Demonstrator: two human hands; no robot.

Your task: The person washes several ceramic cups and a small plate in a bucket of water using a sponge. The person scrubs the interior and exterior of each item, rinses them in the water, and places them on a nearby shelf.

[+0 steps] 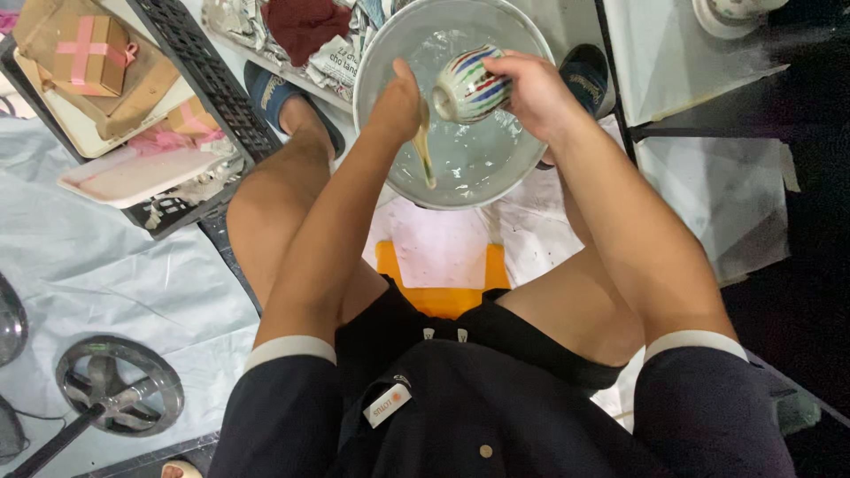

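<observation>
Washing looks midway: the right hand point(531, 93) grips a striped ceramic cup point(472, 86) over the water basin point(390, 53); the left hand point(398, 102) clasps a brush point(425, 150), bristles wet; unwashed or rinsed pieces cannot be told.

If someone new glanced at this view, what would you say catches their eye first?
Top centre, a striped cup lies on its side in the right hand over a pale basin of water. The left hand dips a brush beside it. At upper left, a brown box with pink tape sits on a tray.
</observation>
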